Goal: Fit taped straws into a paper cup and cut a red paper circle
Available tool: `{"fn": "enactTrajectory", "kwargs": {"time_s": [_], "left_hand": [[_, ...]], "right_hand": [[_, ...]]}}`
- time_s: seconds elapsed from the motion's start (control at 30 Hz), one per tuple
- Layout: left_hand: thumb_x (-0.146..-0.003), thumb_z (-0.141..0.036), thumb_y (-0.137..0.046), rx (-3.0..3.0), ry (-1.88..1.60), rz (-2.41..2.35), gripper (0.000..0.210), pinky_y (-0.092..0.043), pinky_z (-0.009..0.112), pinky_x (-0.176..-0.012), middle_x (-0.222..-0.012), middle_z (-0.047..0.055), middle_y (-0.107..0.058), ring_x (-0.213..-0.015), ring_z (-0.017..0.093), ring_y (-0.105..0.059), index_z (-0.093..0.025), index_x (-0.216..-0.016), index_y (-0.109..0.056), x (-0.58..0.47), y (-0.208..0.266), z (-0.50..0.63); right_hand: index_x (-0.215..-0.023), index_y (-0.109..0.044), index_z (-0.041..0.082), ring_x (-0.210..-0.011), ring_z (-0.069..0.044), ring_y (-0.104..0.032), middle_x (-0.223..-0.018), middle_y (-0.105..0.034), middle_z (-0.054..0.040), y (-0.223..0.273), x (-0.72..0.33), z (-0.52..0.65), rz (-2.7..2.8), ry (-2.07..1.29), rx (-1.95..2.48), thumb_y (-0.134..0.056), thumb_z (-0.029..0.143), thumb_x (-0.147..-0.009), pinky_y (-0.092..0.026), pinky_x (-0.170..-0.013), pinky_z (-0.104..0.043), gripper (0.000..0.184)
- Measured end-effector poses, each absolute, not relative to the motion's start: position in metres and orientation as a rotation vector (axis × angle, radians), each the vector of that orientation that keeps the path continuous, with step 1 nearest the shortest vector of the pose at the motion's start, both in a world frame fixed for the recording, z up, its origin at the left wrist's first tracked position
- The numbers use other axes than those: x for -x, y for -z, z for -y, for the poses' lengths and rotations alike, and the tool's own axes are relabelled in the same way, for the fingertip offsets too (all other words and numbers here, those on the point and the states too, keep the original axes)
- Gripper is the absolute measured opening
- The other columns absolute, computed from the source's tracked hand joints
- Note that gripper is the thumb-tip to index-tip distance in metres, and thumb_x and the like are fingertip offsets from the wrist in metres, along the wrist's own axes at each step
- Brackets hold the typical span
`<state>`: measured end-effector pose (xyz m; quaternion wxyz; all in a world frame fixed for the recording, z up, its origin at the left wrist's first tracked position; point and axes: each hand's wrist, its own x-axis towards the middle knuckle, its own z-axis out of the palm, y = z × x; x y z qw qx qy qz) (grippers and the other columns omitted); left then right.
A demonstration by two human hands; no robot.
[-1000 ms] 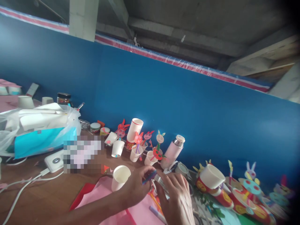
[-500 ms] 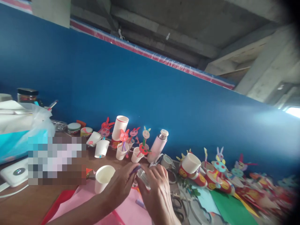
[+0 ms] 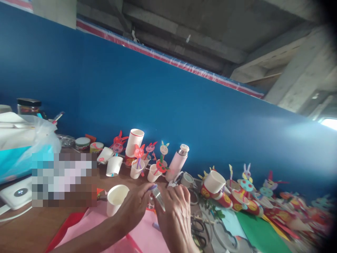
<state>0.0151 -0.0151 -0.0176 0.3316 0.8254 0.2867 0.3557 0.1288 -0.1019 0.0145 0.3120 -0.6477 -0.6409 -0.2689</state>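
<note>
My left hand point(image 3: 135, 207) and my right hand point(image 3: 175, 205) meet over the pink paper, fingers bent inward. Between them is a small clear, shiny piece point(image 3: 159, 201) with a purple end point(image 3: 153, 187); its kind does not show. The right fingers curl around the clear part, while the left fingertips pinch near the purple end. Both palms and most fingertips are hidden. Close to my left wrist an upright white paper cup point(image 3: 117, 198) stands at the edge of the pink paper sheet point(image 3: 147, 235). A purple stick-like piece point(image 3: 156, 226) lies on the paper.
Behind my hands are paper cups with paper rabbit figures point(image 3: 137, 168) and a pink thermos point(image 3: 178, 162). Scissors point(image 3: 198, 230), a green sheet point(image 3: 256, 225) and several more cup figures point(image 3: 246, 189) lie to the right. A white device point(image 3: 19, 193) and plastic bag point(image 3: 39, 140) are left.
The clear piece has tilted between my hands, and its purple end shows more. My fingers have shifted slightly around it. The things on the table stay where they were.
</note>
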Motion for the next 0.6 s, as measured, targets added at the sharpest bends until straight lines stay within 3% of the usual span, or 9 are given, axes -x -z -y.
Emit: {"fn": "enactTrajectory", "kwargs": {"time_s": [0.2, 0.6], "left_hand": [[-0.09, -0.026, -0.036, -1.899, -0.863, -0.647, 0.029, -0.043, 0.022, -0.052, -0.064, -0.001, -0.058, -0.056, 0.013, -0.055, -0.015, -0.103, -0.06, -0.02, 0.023, 0.013], [-0.091, -0.027, -0.037, -1.907, -0.89, -0.623, 0.03, -0.045, 0.02, -0.053, -0.065, 0.0, -0.06, -0.058, 0.014, -0.056, -0.017, -0.103, -0.062, -0.022, 0.026, 0.015]], "right_hand": [[-0.068, -0.054, 0.023, -0.072, -0.021, -0.047, -0.067, -0.06, 0.0002, -0.014, -0.128, 0.103, 1.69, 0.718, 1.731, -0.063, 0.018, -0.078, -0.031, -0.08, -0.037, 0.014], [-0.071, -0.058, 0.023, -0.075, -0.022, -0.049, -0.07, -0.063, 0.0005, -0.014, -0.128, 0.106, 1.7, 0.774, 1.792, -0.07, 0.015, -0.072, -0.029, -0.08, -0.037, 0.015]]}}
